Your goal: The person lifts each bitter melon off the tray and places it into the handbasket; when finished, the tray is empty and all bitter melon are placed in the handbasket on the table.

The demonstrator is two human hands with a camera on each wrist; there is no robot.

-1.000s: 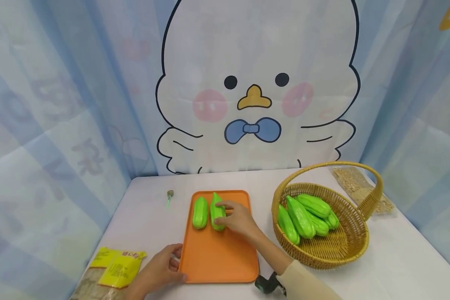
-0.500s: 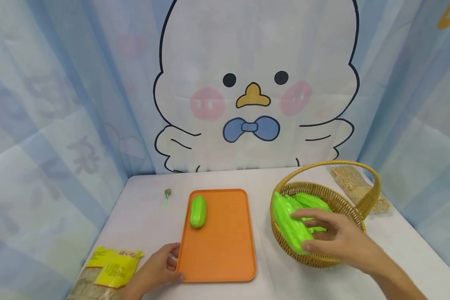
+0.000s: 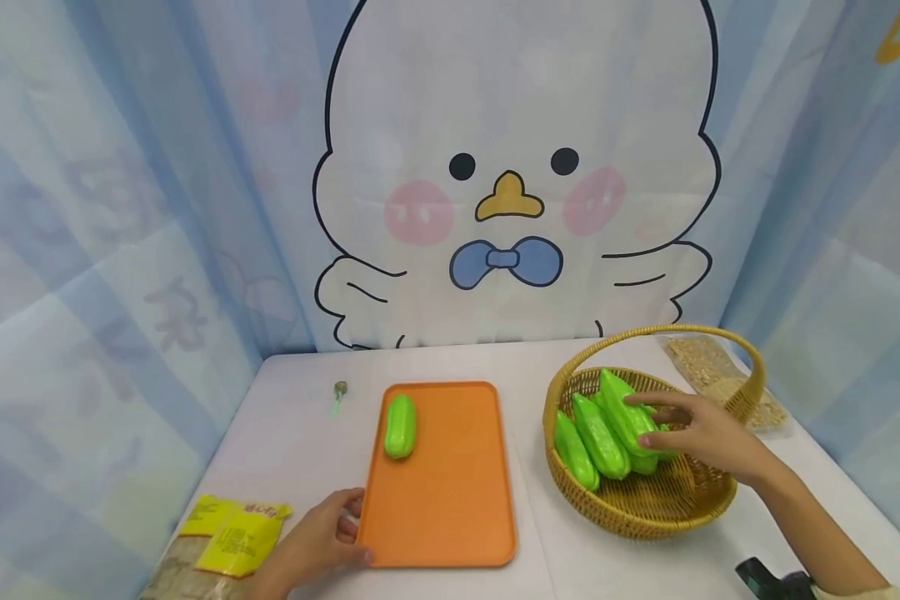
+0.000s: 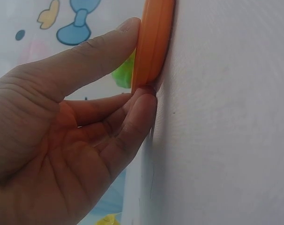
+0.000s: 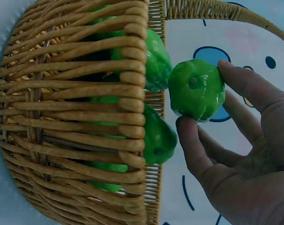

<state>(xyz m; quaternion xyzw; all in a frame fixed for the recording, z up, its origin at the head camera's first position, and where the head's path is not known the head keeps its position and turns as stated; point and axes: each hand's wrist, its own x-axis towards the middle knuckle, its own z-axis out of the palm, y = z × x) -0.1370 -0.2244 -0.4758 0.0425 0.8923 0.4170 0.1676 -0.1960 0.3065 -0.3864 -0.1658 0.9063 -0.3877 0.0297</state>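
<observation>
My right hand pinches a glossy green bitter melon between thumb and fingers, above the other melons in the wicker basket. In the right wrist view, the ribbed blunt end of the held melon shows above the basket rim. Several similar melons lie inside, partly covered by it. My left hand holds the left edge of the orange tray, and the left wrist view has thumb and fingertips at the tray's rim. One melon lies at the tray's upper left.
The basket's tall handle arches over its far side. Behind it lies a clear bag of grains. A yellow-labelled packet is at front left, and a small green-stemmed item lies left of the tray.
My right hand has lifted the second melon off the tray and carried it right, over the basket's near left side, then further back over the pile. The left hand stays at the tray.
</observation>
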